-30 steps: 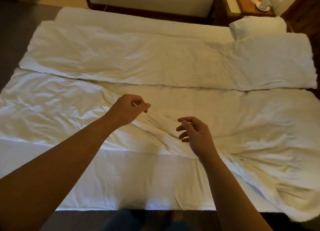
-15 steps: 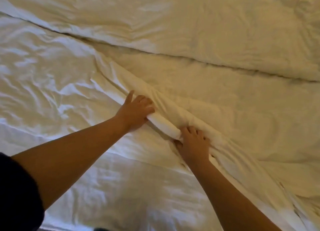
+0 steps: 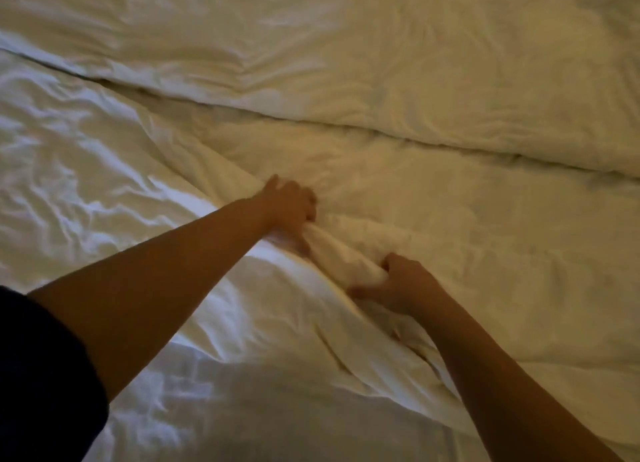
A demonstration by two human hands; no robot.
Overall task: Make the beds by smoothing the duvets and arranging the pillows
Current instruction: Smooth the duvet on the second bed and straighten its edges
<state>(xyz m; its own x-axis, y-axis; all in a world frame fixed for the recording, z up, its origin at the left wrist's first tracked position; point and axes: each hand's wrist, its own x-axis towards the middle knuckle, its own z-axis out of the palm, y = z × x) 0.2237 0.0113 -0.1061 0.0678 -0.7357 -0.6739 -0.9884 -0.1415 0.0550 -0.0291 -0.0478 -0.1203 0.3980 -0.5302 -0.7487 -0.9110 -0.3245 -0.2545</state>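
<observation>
Under both hands: near duvet (image 3: 450, 253), soft white bulk, its edge bunched into a thick fold.
Left hand (image 3: 289, 208): fingers curled into the fold, gripping it.
Right hand (image 3: 398, 285): just beside, thumb and fingers pinching the same ridge.
Handling: looks light and limp, likely to sag between grips; take it along the hem.
Edges: far duvet (image 3: 346, 63) meets it at a dark seam beyond the knuckles.
Room: bare sheet (image 3: 86, 184) left of the left hand, open for spreading.

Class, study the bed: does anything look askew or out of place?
Yes. The near duvet has a thick diagonal fold bunched across its middle, gripped by the left hand and right hand. The far duvet lies flatter.
</observation>
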